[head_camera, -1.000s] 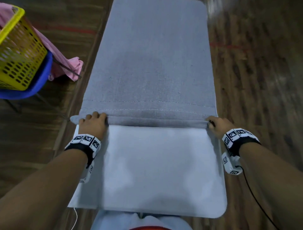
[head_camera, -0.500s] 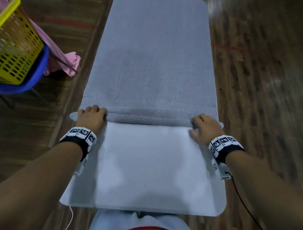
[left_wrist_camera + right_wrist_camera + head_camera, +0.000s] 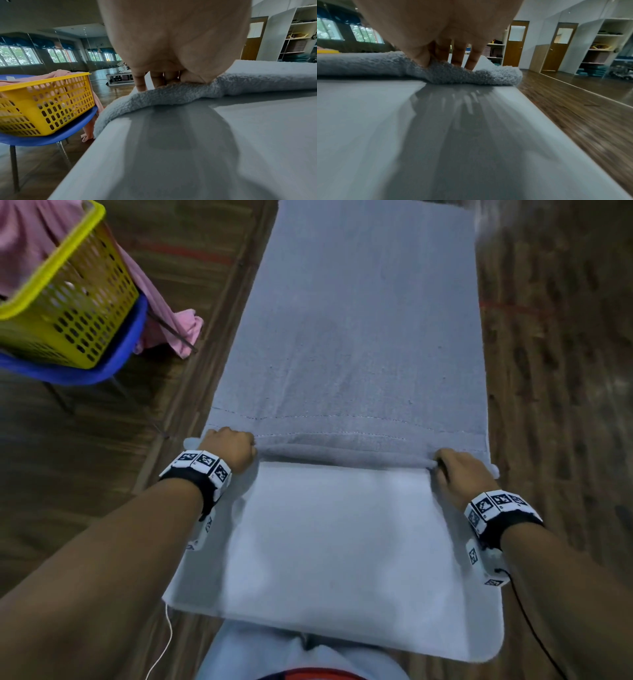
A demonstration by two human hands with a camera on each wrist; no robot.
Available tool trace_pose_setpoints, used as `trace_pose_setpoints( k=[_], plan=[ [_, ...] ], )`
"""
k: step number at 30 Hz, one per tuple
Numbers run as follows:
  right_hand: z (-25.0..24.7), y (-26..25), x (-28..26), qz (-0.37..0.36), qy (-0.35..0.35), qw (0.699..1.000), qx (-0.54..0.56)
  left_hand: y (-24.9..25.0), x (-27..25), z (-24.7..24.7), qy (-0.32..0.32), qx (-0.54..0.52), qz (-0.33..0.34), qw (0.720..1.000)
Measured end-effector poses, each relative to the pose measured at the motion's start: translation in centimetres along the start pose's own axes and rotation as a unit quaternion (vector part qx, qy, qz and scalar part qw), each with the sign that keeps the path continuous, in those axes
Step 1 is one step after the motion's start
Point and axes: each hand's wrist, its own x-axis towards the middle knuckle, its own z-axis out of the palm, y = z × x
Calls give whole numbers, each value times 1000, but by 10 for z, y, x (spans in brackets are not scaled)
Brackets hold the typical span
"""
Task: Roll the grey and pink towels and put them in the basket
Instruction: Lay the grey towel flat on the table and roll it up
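The right hand [image 3: 460, 474] has shifted outward; both hands, left hand [image 3: 227, 448] too, grip the grey towel's [image 3: 359, 337] rolled edge.

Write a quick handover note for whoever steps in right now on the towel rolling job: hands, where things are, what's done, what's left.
Left hand: fingers curled on the left end of the grey towel's rolled near edge.
Right hand: pinching the right end of that same roll.
The grey towel lies flat along the white table, with only a thin first roll made at the near end.
The pink towel is unrolled, draped by the yellow basket, which sits on a blue chair to the left.
Done: grey roll started.
Left: finish rolling the grey towel, put it in the basket, then roll the pink towel and add it.
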Motion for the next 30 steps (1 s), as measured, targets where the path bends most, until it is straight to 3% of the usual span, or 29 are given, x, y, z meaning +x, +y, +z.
trace_pose_setpoints(
  k=[5,6,10,12,16,21,25,30],
  plan=[
    [-11,9,4,90,-120,989,0,-4,-5,-6,-23,-52,-7,998],
    [-12,7,6,92,-114,989,-19,-4,-6,-7,-10,-69,-7,998],
    [-3,-19,5,22,50,996,-74,-3,-10,1,75,-115,21,990],
    [9,-43,0,-21,90,993,-71,-7,-19,10,90,-169,39,981],
    [32,-78,-6,-84,46,990,-101,-34,-40,29,113,-196,48,973],
    [34,-89,-1,-39,50,994,-92,-80,-37,37,143,-175,-14,974],
    [34,-93,2,-19,42,995,-91,-108,-24,32,155,-189,13,970],
    [33,-100,8,15,10,995,-95,-130,-12,24,110,-120,-18,987]
  ],
)
